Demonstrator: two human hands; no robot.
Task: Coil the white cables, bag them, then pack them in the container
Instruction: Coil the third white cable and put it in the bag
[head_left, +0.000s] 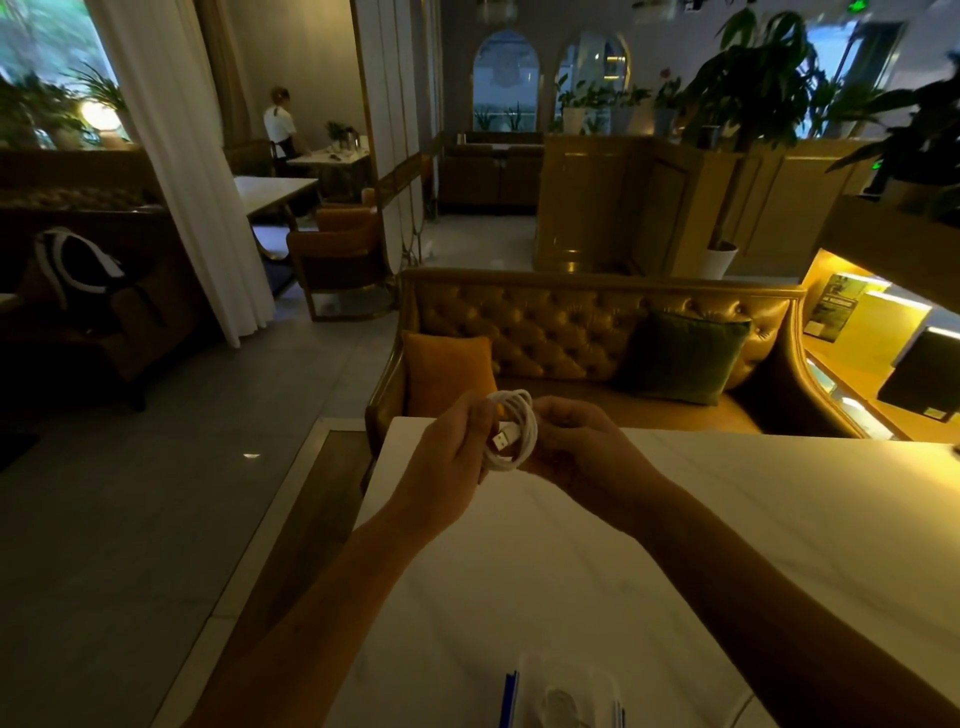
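Observation:
A white cable (522, 434) is wound into a small coil and held in the air above the far part of the white table (779, 509). My left hand (447, 457) grips the coil's left side, with the USB plug sticking out near its fingers. My right hand (582, 452) grips the coil's right side with curled fingers. At the near table edge lies a clear bag (566, 696) with a coiled cable inside, partly cut off by the frame. Another white cable (740, 706) trails off at the lower right. No container is visible.
A blue strip (510, 699) lies beside the clear bag. Beyond the table stands a tufted sofa (571, 322) with an orange cushion (447, 369) and a green cushion (680, 358). A lit shelf (862, 332) is to the right. A person stands far off at the left.

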